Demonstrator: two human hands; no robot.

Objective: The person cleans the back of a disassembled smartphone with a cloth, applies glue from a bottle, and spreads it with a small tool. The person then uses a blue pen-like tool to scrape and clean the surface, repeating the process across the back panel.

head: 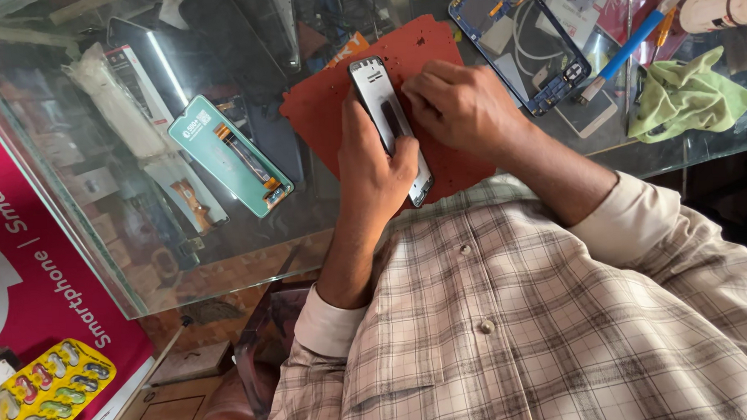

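Across the top of the frame you have a glass bench point(247, 242) with goods showing dimly beneath it. Left of centre on the glass lies a teal-backed phone screen panel point(230, 155), tilted, with an orange ribbon cable along it. At the upper right you see a blue phone frame point(520, 45) with its inside open, and just right of it a blue-handled tool point(629, 45) lying slantwise. A crumpled yellow-green cloth point(687, 95) sits near the right edge. Down in the lower left corner there is a yellow blister pack of coloured pills point(49, 399), below a pink sign point(17, 246) along the left side.
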